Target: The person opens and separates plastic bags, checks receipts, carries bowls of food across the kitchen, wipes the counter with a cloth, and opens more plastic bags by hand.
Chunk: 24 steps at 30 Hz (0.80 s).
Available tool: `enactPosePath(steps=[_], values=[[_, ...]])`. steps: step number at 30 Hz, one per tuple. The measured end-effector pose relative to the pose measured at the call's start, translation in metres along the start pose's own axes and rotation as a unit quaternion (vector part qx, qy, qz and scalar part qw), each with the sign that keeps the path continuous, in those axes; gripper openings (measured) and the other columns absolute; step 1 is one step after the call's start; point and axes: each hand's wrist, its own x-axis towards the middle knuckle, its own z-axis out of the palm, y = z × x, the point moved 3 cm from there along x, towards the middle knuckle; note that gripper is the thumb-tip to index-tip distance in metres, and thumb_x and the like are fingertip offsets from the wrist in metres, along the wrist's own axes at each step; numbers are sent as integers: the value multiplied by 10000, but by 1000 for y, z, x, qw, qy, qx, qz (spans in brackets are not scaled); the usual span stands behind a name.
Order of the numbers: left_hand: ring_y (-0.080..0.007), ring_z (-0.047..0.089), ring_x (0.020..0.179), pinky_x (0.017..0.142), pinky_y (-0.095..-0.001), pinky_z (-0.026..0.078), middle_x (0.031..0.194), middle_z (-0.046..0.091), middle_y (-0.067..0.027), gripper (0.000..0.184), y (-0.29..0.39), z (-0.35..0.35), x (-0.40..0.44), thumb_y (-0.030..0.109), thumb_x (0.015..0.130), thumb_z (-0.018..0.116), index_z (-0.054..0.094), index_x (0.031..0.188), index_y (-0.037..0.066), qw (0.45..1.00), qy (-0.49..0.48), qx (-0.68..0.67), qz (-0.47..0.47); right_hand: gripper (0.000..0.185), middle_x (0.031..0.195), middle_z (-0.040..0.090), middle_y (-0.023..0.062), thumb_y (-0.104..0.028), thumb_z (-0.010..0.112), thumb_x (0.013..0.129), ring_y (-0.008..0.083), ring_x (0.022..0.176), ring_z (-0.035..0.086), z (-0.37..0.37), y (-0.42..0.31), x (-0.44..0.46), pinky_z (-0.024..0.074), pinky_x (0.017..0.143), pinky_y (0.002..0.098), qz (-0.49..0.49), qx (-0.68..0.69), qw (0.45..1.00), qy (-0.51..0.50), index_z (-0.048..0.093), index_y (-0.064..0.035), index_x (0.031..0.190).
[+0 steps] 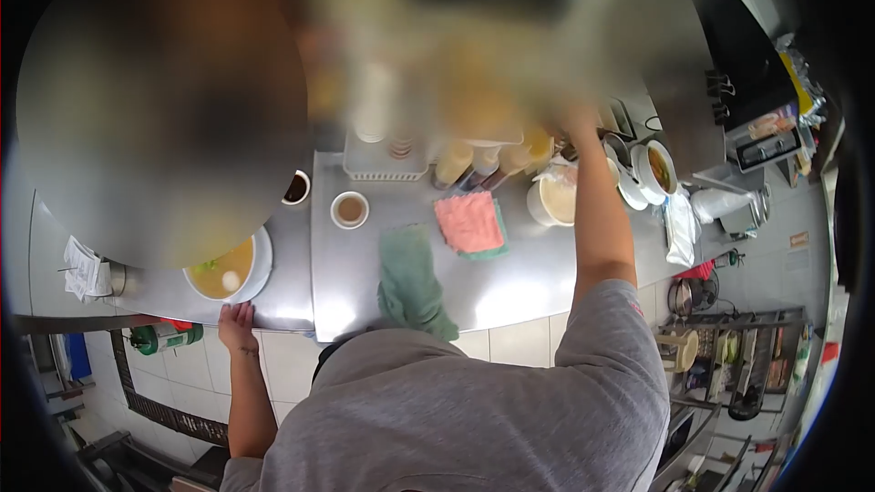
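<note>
My left hand [237, 326] is at the front edge of the steel counter, just below a white bowl [261, 266] of yellowish soup with a pale round piece and green leaves. Its fingers stretch toward the bowl, with nothing seen in them. My right arm reaches far forward over the counter, and my right hand [574, 117] is blurred near the back, above a white tub [551, 202]. Its fingers cannot be made out. A pink cloth [469, 221] and a green cloth [410, 273] lie between my arms. A small cup [350, 210] of brown liquid stands left of them.
Bottles [453, 164] and a white basket [385, 164] stand at the back. A bowl of food [654, 171] is at the right. Beyond the left cup is a dark-filled cup [296, 188]. A metal container [111, 279] stands far left. Large blurs cover the top.
</note>
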Motion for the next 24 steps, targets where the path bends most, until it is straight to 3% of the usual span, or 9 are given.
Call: enactPosePath(steps=[2,3,8,12,15,20,21,23,24], values=[[-300,578,987,876,-399,513,1221,482,-203,457,-4,11,-31,189,946,437,318,1348,6,999,41,10,13,288,872,658,224,-271,603,749,398,835,632,39,-14,20,502,778,437,70,-69,995,-28,694,-1,791],[-305,567,1025,881,-393,505,1264,463,-207,472,-8,11,-45,177,944,432,305,1369,15,997,75,24,21,286,919,665,212,-276,592,772,377,886,638,61,-9,30,509,792,423,-45,-72,996,-10,703,-22,842],[-309,526,1101,896,-394,490,1330,419,-203,484,-17,2,-85,125,929,435,299,1383,28,992,121,13,37,224,1012,656,168,-172,551,829,318,939,628,30,-12,31,506,771,396,35,-158,983,-88,694,-40,940],[-306,517,1112,926,-404,479,1339,413,-195,493,-24,-6,-98,105,918,441,301,1388,45,990,132,18,43,151,898,640,138,-145,582,831,261,808,593,46,25,49,471,665,357,114,21,978,-175,667,-35,891],[-304,515,1117,939,-404,474,1318,434,-190,495,-26,0,-106,95,911,443,307,1385,50,990,132,14,47,105,812,628,115,-125,605,833,218,710,566,56,37,48,446,586,328,206,201,931,-222,647,-32,854],[-291,527,1097,935,-406,476,1300,451,-171,503,-33,8,-119,100,906,450,312,1387,54,993,108,19,44,84,669,607,78,-92,643,836,147,547,522,73,57,45,403,454,279,296,342,865,-217,613,-26,793],[-290,528,1097,935,-406,476,1297,453,-168,500,-33,6,-120,101,906,449,317,1386,55,993,103,18,44,84,669,607,78,-92,643,836,147,547,522,88,72,51,403,454,279,295,344,865,-217,613,-26,793],[-291,528,1099,942,-404,472,1290,457,-165,497,-31,2,-121,108,909,445,322,1387,53,994,99,17,45,59,645,581,51,-72,630,837,139,522,498,122,99,62,395,457,270,314,455,808,-204,609,-38,793],[-291,528,1099,942,-404,472,1290,457,-165,497,-30,-1,-121,108,909,445,322,1387,53,994,99,15,46,59,645,581,51,-72,630,837,139,522,498,101,84,50,395,457,270,312,456,808,-204,609,-38,793]])
